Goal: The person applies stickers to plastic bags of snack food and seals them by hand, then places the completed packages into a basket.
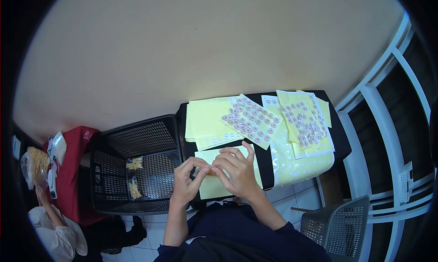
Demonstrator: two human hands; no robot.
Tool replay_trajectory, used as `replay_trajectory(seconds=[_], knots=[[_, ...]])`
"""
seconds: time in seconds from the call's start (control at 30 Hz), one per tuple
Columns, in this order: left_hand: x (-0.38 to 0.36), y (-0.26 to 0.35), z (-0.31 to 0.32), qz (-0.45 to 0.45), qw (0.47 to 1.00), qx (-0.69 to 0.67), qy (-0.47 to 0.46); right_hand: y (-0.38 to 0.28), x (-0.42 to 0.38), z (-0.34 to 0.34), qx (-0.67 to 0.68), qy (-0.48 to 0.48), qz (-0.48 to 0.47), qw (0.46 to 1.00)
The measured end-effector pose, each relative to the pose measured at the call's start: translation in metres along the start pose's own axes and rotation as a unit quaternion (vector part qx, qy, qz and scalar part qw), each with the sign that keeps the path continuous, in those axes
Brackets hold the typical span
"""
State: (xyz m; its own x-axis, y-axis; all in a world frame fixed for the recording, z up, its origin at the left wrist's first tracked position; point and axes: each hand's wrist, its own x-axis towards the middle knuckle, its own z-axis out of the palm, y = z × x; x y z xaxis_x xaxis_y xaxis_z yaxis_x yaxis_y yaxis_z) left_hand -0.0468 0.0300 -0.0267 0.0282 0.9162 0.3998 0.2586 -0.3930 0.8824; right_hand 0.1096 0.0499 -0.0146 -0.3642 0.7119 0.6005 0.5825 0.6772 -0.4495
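Observation:
My left hand and my right hand meet over a pale yellow sheet at the table's front. Thumb and forefinger of each hand are pinched together, fingertips nearly touching. Something small shows between them, partly hidden and too small to name. The other fingers of my right hand are raised and spread. Behind the hands lie a stack of yellow sheets and a sheet of round printed stickers. Further right, more sticker sheets overlap on a glossy yellow-white sheet.
Left of the table stands a black plastic basket holding small bags of pale yellow sticks. Beyond it, a person reaches to a bag by a red-covered table. A grey basket and white railing are at right.

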Motion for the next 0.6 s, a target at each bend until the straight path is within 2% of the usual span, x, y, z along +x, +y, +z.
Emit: replay_trajectory(seconds=[0.03, 0.07, 0.17, 0.27, 0.3, 0.33, 0.4, 0.47, 0.53, 0.57, 0.6], knots=[[-0.003, -0.001, 0.002, -0.039, 0.999, -0.007, -0.021, 0.004, -0.006, -0.001, 0.013, -0.012, 0.012, 1.0], [-0.004, -0.002, 0.005, -0.04, 0.999, -0.008, -0.024, 0.008, -0.011, -0.002, 0.027, -0.025, 0.025, 0.999], [-0.007, -0.006, 0.01, -0.087, 0.99, -0.02, -0.109, 0.019, -0.028, -0.008, 0.057, -0.037, 0.066, 0.995], [-0.009, -0.012, 0.022, -0.116, 0.982, -0.05, -0.137, 0.03, -0.042, -0.011, 0.089, -0.063, 0.106, 0.988], [-0.011, -0.022, 0.024, -0.134, 0.973, -0.063, -0.176, 0.035, -0.047, -0.01, 0.107, -0.066, 0.134, 0.983], [-0.013, -0.028, 0.03, -0.134, 0.973, -0.063, -0.177, 0.039, -0.05, -0.009, 0.125, -0.071, 0.16, 0.977], [-0.015, -0.036, 0.044, -0.17, 0.964, -0.145, -0.141, 0.051, -0.052, -0.007, 0.118, -0.062, 0.153, 0.979], [-0.021, -0.049, 0.049, -0.163, 0.964, -0.128, -0.165, 0.065, -0.053, -0.004, 0.245, -0.063, 0.224, 0.941], [-0.025, -0.058, 0.051, -0.177, 0.951, -0.074, -0.243, 0.075, -0.05, -0.001, 0.262, -0.061, 0.224, 0.937], [-0.032, -0.075, 0.055, -0.234, 0.938, -0.124, -0.223, 0.081, -0.049, 0.002, 0.269, -0.076, 0.218, 0.935], [-0.033, -0.081, 0.055, -0.235, 0.938, -0.123, -0.223, 0.089, -0.048, 0.006, 0.277, -0.09, 0.212, 0.933]])
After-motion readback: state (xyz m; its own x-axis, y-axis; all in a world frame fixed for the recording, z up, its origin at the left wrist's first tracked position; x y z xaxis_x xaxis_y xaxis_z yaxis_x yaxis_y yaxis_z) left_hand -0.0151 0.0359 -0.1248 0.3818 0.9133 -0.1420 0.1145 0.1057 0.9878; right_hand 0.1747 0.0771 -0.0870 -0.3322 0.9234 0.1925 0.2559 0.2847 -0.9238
